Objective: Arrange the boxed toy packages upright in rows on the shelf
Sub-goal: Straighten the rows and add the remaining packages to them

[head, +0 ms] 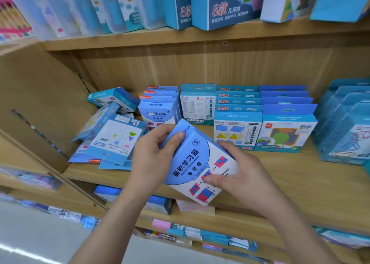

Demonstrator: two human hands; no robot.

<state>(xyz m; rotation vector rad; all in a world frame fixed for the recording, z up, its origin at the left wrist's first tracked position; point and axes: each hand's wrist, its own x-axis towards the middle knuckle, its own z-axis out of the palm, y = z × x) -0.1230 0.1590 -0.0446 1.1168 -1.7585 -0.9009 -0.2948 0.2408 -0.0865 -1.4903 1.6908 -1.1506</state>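
Observation:
A blue and white toy box [197, 159] with red and blue squares printed on it is held tilted above the front of the wooden shelf [290, 169]. My left hand [154, 155] grips its upper left end, thumb on the front face. My right hand [238, 169] holds its right side, thumb pressed on the lower front. Behind the box, a row of matching boxes [158, 109] stands upright, with further upright rows [238, 115] to the right. At the shelf's left end, several boxes [114, 131] lie toppled in a loose heap.
A slanted wooden side panel [40, 103] closes the shelf on the left. Larger blue packages [346, 123] stand at the far right. The shelf above carries tall boxes [226, 5]; lower shelves [200, 219] hold more packs.

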